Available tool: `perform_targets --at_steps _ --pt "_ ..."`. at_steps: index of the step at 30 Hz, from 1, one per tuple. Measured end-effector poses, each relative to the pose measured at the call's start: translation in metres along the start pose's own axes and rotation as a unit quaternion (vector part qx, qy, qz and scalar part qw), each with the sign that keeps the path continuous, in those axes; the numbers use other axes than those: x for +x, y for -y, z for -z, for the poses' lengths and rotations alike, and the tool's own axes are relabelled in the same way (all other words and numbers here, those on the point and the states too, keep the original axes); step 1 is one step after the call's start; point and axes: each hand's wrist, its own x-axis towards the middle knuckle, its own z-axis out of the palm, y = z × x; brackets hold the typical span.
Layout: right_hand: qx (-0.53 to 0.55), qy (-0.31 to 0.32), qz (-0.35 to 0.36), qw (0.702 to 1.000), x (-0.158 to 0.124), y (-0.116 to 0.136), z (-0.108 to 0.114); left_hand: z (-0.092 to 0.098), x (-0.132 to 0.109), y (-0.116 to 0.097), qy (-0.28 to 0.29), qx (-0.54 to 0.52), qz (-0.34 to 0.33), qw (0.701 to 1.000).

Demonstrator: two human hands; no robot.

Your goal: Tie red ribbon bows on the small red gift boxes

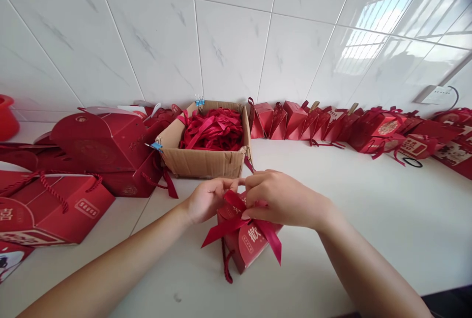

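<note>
A small red gift box (247, 246) with gold characters lies on the white counter in front of me, a twisted cord hanging from its near left side. On its top is a wide red ribbon (223, 230), its two tails spreading left and right toward me. My left hand (209, 199) is closed on the ribbon at the box's far left edge. From the right, my right hand (271, 195) pinches the ribbon over the middle of the box, fingers bent. Part of the ribbon and the box's far side are hidden behind my hands.
Behind the box stands an open cardboard carton (206, 163) heaped with red ribbons (214, 129), blue binder clips on its edges. Larger red boxes (99, 141) are stacked at the left. A row of red boxes (295, 119) lines the tiled wall (236, 38) toward the right.
</note>
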Motion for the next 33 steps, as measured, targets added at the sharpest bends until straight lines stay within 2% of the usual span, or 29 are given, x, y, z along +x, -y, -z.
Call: perform_targets --at_steps 6,10,13,21,25,31,33 --pt "0.021 0.008 -0.013 1.0 -0.004 -0.001 0.006 -0.001 -0.001 0.0 0.001 0.017 -0.007 1.0" --pt "0.008 -0.035 -0.061 0.998 -0.01 -0.008 0.013 0.0 0.001 0.002 -0.022 -0.008 -0.037 0.999" --pt "0.032 -0.055 -0.067 0.996 -0.016 -0.016 0.018 0.004 0.003 0.01 -0.053 -0.037 -0.061 0.996" --pt "0.081 0.032 -0.049 0.995 -0.026 -0.021 0.029 0.011 0.008 0.031 -0.065 -0.077 -0.013 0.995" --pt "0.09 0.062 -0.032 0.994 -0.027 -0.021 0.027 0.012 0.009 0.031 -0.073 -0.096 0.002 0.993" --pt "0.108 0.169 0.031 0.979 -0.028 -0.032 0.021 0.02 0.011 0.034 -0.081 -0.128 -0.01 0.988" --pt "0.1 0.185 0.049 0.977 -0.024 -0.032 0.016 0.023 0.012 0.037 -0.082 -0.138 -0.014 0.987"
